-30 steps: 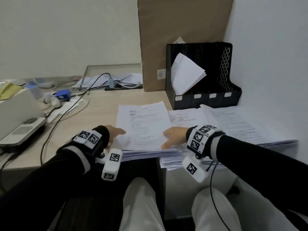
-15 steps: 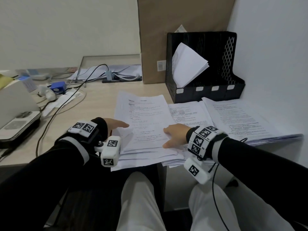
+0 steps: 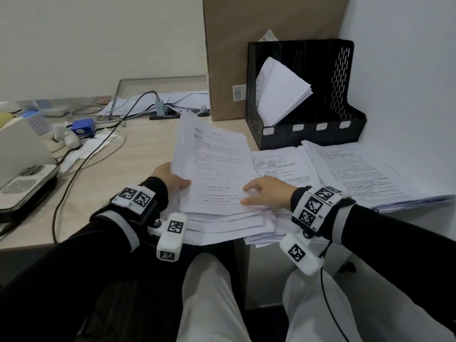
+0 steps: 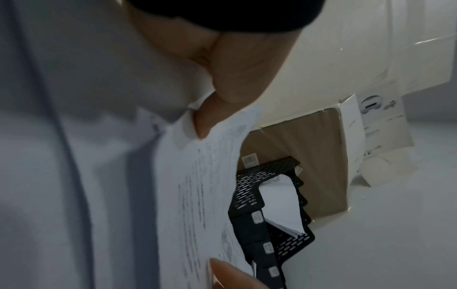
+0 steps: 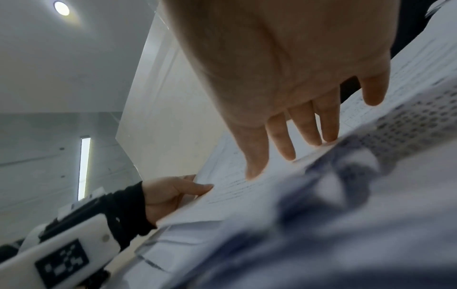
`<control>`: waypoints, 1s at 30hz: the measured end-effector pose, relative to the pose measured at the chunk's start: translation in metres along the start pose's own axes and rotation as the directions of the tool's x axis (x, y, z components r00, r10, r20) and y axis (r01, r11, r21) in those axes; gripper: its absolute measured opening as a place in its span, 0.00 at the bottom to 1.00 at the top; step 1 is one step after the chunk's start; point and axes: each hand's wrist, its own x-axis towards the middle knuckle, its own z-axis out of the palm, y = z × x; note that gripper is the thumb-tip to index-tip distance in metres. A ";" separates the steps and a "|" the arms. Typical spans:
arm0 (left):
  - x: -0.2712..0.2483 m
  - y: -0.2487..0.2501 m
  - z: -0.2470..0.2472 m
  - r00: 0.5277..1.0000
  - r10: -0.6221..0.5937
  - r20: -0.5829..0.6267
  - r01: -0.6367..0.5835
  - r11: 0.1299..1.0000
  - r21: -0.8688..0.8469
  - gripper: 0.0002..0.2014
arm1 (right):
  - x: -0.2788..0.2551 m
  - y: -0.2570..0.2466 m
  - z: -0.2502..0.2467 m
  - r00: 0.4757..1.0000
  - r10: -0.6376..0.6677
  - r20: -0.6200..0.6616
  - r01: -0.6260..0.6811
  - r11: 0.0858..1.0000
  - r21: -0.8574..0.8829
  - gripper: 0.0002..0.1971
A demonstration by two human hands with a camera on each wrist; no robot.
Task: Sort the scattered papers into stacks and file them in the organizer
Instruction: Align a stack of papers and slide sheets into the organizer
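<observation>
Paper sheaf (image 3: 212, 169), light and floppy: your left hand (image 3: 170, 177) pinches its left edge, right hand (image 3: 266, 193) fingers flat on top; support both sides.

Two hands are seen, the left hand (image 3: 170, 177) and the right hand (image 3: 267, 192). Three stacks of printed papers are counted on the worktop (image 3: 138, 154): left stack (image 3: 217, 174), middle stack (image 3: 278, 164), right stack (image 3: 365, 169). One black organizer (image 3: 345, 119) with four front labels is seen, holding one paper bundle (image 3: 278, 92). One cardboard box (image 3: 246, 33) is seen.
</observation>
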 end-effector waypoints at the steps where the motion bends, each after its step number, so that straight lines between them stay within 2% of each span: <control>1: 0.001 -0.003 -0.004 0.999 0.035 0.003 -0.035 0.996 -0.082 0.24 | 0.002 0.000 -0.004 0.997 0.004 -0.073 0.002 0.996 0.091 0.31; 4: 0.000 -0.007 -0.019 0.989 0.143 0.045 -0.122 0.945 -0.305 0.25 | 0.014 0.001 -0.018 0.965 0.093 -0.245 -0.012 0.950 0.313 0.38; 5: 0.001 -0.009 -0.024 0.983 0.173 0.065 -0.138 0.921 -0.365 0.26 | 0.020 0.002 -0.023 0.956 0.132 -0.261 -0.026 0.927 0.374 0.42; 7: -0.001 -0.009 -0.031 0.973 0.216 0.083 -0.157 0.881 -0.447 0.26 | 0.031 0.002 -0.031 0.962 0.180 -0.207 -0.046 0.850 0.524 0.47; 8: -0.001 -0.009 -0.034 0.967 0.236 0.092 -0.166 0.864 -0.475 0.25 | 0.036 0.002 -0.034 0.973 0.171 -0.153 -0.039 0.782 0.623 0.46; 11: -0.003 -0.004 -0.040 0.947 0.291 0.137 -0.180 0.833 -0.522 0.23 | 0.043 -0.011 -0.042 0.999 0.014 -0.040 0.027 0.534 0.845 0.25; 13: -0.002 0.000 -0.042 0.944 0.303 0.131 -0.187 0.818 -0.544 0.24 | 0.046 -0.023 -0.045 0.996 -0.043 -0.074 0.085 0.397 0.914 0.20; 15: 0.001 0.006 -0.044 0.952 0.298 0.066 -0.205 0.785 -0.585 0.25 | 0.048 -0.036 -0.046 0.986 -0.029 -0.166 0.167 0.322 0.932 0.20; 17: 0.005 0.016 -0.049 0.956 0.292 -0.011 -0.233 0.741 -0.629 0.26 | 0.049 -0.047 -0.049 0.961 0.007 -0.275 0.261 0.294 0.920 0.19; 19: 0.009 0.028 -0.055 0.952 0.299 -0.072 -0.272 0.709 -0.650 0.26 | 0.050 -0.059 -0.055 0.927 0.029 -0.374 0.347 0.312 0.885 0.17; 22: 0.016 0.047 -0.064 0.928 0.312 -0.202 -0.367 0.683 -0.631 0.15 | 0.052 -0.076 -0.066 0.885 0.013 -0.465 0.438 0.308 0.844 0.08; 25: 0.022 0.050 -0.062 0.912 0.307 -0.273 -0.411 0.697 -0.588 0.06 | 0.058 -0.084 -0.067 0.878 0.005 -0.479 0.459 0.277 0.844 0.06; 28: 0.028 0.038 -0.051 0.925 0.244 -0.293 -0.372 0.746 -0.553 0.05 | 0.068 -0.081 -0.054 0.885 0.021 -0.465 0.434 0.328 0.839 0.10; 30: 0.030 0.030 -0.045 0.916 0.243 -0.320 -0.384 0.764 -0.518 0.06 | 0.074 -0.078 -0.046 0.888 0.030 -0.458 0.417 0.364 0.833 0.12</control>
